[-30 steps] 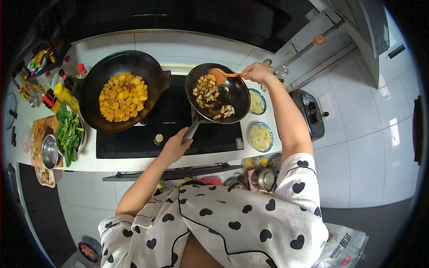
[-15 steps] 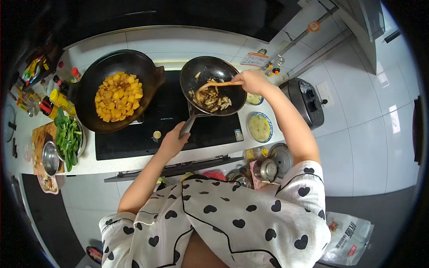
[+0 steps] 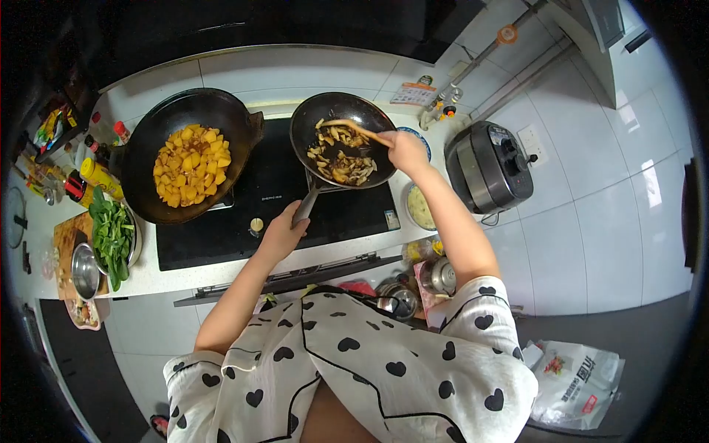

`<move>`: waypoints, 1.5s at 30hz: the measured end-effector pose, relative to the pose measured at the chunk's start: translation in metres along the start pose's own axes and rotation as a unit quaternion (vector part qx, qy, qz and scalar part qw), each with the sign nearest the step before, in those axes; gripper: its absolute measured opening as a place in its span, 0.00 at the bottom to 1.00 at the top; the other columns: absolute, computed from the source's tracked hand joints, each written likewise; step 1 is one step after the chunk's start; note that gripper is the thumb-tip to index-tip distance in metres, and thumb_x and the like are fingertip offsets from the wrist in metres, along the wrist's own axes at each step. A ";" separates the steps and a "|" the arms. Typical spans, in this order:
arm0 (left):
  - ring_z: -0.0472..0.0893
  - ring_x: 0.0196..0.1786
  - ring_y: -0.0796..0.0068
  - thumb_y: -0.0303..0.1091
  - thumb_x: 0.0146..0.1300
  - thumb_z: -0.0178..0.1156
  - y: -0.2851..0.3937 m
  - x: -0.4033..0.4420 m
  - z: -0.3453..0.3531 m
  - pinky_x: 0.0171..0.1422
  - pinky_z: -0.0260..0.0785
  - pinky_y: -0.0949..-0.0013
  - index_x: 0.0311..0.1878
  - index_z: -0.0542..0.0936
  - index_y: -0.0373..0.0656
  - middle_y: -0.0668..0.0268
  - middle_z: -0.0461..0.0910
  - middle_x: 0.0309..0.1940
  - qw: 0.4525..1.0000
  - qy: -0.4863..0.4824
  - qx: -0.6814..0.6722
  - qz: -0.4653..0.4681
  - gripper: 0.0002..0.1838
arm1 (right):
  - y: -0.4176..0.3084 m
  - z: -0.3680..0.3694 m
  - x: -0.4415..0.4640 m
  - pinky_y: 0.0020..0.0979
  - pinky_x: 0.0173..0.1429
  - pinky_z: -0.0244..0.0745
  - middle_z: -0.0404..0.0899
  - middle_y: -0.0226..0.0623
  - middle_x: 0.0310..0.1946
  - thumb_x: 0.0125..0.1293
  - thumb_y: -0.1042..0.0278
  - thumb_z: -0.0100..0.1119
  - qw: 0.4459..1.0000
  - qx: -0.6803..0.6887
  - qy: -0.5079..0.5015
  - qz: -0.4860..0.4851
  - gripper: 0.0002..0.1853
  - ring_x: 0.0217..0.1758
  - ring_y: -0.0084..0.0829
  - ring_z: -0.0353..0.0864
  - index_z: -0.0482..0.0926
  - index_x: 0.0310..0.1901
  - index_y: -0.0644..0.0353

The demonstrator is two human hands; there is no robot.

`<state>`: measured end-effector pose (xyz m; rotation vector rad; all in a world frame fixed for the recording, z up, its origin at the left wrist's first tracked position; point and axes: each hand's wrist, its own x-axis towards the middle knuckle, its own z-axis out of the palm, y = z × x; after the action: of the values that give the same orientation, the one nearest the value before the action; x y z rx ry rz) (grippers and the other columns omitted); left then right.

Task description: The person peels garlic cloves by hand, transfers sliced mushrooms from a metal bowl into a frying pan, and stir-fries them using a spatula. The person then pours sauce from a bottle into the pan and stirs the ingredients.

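My left hand (image 3: 283, 232) is wrapped round the grey handle (image 3: 306, 207) of a black frying pan (image 3: 362, 109) on the right side of the cooktop. Browned, sliced pieces of food (image 3: 347, 168), perhaps mushroom, lie in the pan in two loose heaps. Over the pan's right rim, my right hand (image 3: 408, 153) grips a wooden spatula (image 3: 363, 131). Its far end reaches into the upper heap, partly hidden by food. To the left, a large black wok (image 3: 140, 148) holds yellow-orange cubed chunks (image 3: 190, 166) in brown sauce; neither hand touches it.
A blue-rimmed dish (image 3: 421, 207) of pale food stands right of the cooktop (image 3: 266, 170), partly behind my forearm. Beyond it is a dark electric cooker (image 3: 487, 170). Leafy greens (image 3: 111, 236), a metal bowl (image 3: 86, 272) and several bottles crowd the left. An open drawer (image 3: 288, 279) juts out below.
My right hand has moved down and slightly left, and the spatula's end has swung up toward the pan's back left. The food has spread into two heaps. My left hand keeps its grip.
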<state>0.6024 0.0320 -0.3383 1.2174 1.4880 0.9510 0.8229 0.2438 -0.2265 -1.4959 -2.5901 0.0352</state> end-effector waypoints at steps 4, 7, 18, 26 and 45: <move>0.78 0.34 0.75 0.31 0.64 0.55 0.006 -0.002 -0.004 0.38 0.71 0.73 0.66 0.60 0.35 0.57 0.77 0.40 1.000 -0.001 0.000 -0.002 0.28 | 0.006 -0.014 -0.018 0.40 0.46 0.74 0.82 0.41 0.37 0.52 0.78 0.53 0.998 0.011 -0.042 -0.044 0.19 0.42 0.43 0.80 0.82 0.44 0.46; 0.79 0.35 0.75 0.32 0.65 0.55 0.007 -0.003 -0.004 0.37 0.71 0.73 0.66 0.60 0.36 0.58 0.77 0.39 1.000 -0.008 -0.002 -0.006 0.28 | 0.008 -0.083 -0.028 0.39 0.46 0.74 0.82 0.41 0.36 0.52 0.79 0.53 0.992 -0.032 -0.104 -0.064 0.18 0.42 0.43 0.80 0.83 0.42 0.47; 0.78 0.35 0.76 0.32 0.65 0.54 0.007 -0.001 -0.006 0.37 0.70 0.74 0.67 0.59 0.37 0.60 0.76 0.40 1.000 -0.015 0.006 -0.011 0.28 | 0.005 -0.052 -0.019 0.39 0.46 0.75 0.82 0.39 0.37 0.51 0.75 0.55 0.998 -0.018 -0.062 0.007 0.16 0.43 0.41 0.80 0.84 0.41 0.47; 0.77 0.35 0.77 0.32 0.66 0.54 0.005 -0.001 -0.004 0.37 0.70 0.74 0.67 0.60 0.39 0.62 0.76 0.40 1.000 -0.019 -0.011 -0.022 0.28 | 0.020 -0.013 -0.017 0.40 0.47 0.74 0.82 0.41 0.37 0.51 0.77 0.53 0.996 -0.002 -0.056 -0.073 0.19 0.43 0.42 0.80 0.82 0.44 0.48; 0.82 0.34 0.67 0.34 0.62 0.57 0.005 -0.002 -0.001 0.41 0.72 0.68 0.64 0.63 0.37 0.53 0.80 0.35 1.000 0.020 -0.008 -0.006 0.28 | 0.055 -0.035 0.012 0.35 0.46 0.74 0.82 0.41 0.35 0.52 0.69 0.56 0.996 0.035 -0.070 0.049 0.16 0.40 0.38 0.82 0.82 0.44 0.49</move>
<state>0.6025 0.0307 -0.3332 1.1832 1.5146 0.9815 0.8689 0.2798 -0.1959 -1.6486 -2.5895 0.2485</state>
